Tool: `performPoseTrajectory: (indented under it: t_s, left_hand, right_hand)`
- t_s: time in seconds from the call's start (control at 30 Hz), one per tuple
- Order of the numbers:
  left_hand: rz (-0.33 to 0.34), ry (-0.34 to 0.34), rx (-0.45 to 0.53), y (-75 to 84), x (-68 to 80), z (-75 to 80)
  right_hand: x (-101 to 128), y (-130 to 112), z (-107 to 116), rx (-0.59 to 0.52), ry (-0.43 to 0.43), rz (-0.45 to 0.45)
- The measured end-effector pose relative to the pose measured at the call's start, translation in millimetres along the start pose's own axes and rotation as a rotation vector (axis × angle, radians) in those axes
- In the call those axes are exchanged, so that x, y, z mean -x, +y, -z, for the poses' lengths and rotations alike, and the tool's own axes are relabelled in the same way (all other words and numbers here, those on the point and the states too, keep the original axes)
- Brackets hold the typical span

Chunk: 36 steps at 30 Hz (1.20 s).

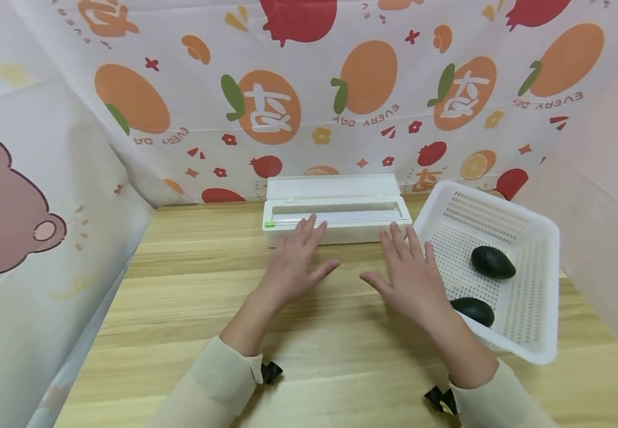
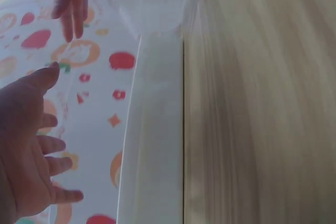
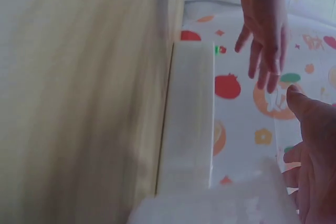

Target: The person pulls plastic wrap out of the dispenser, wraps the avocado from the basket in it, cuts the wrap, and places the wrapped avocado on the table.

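Note:
Both hands hover over the table with fingers spread and nothing in them. In the head view, my left hand (image 1: 294,264) is near the front left of a white cling film dispenser (image 1: 341,236). Its lid (image 1: 333,186) stands raised at the back, a pale roll (image 1: 349,216) lies inside, and a small green slider (image 1: 270,224) sits at the left of the front edge. My right hand (image 1: 413,276) is between the dispenser's right end and a white plastic basket (image 1: 551,285). Inside the basket lie two dark green avocados, one farther back (image 1: 493,262), one nearer (image 1: 477,310), partly hidden by the basket's rim and my right arm.
The wooden table (image 1: 191,309) extends left and in front of the dispenser. A fruit-printed cloth (image 1: 319,71) hangs directly behind it, and a bear-printed sheet (image 1: 9,202) hangs on the left. A pale wall (image 1: 608,238) bounds the right side.

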<state>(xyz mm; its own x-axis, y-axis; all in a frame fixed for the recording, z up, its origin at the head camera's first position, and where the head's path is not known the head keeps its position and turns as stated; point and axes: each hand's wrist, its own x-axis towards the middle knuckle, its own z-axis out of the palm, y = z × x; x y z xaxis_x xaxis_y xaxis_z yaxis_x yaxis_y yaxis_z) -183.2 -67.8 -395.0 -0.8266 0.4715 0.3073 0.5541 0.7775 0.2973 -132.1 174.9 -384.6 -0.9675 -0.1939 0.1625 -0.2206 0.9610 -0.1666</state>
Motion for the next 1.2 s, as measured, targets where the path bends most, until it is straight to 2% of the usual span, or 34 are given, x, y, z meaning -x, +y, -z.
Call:
performPoseTrajectory:
  t_s: [0.17,0.37,0.53,0.67,0.8,0.9,0.97,1.1,1.2]
  left_hand:
    - [-0.142,0.023,0.037,22.6,-10.4,-16.1]
    - [-0.242,-0.004,0.020,47.5,-16.8,-38.4]
    - [-0.335,-0.023,0.044,61.7,-20.8,-55.7]
    - [-0.360,-0.027,0.052,71.5,-23.4,-62.4]
    - [-0.400,-0.008,0.041,80.2,-28.3,-66.3]
    - [-0.432,-0.006,0.013,86.6,-32.3,-70.5]
    - [-0.450,-0.019,-0.017,91.2,-34.8,-73.3]
    - [-0.483,-0.056,-0.063,100.4,-40.4,-78.7]
    - [-0.507,-0.059,-0.059,106.7,-45.7,-82.8]
  right_hand:
    - [19,23,-1,0.011,0.008,-0.034]
    - [34,38,-8,0.016,0.039,-0.030]
    - [40,47,-12,0.011,0.171,0.117]
    - [42,58,-17,-0.004,0.301,0.286]
    - [43,74,-17,-0.027,0.372,0.397]
    - [47,86,-12,-0.038,0.362,0.419]
    - [50,91,-7,-0.047,0.323,0.406]
    - [57,98,3,-0.059,0.211,0.305]
    - [60,104,7,-0.104,0.127,0.208]
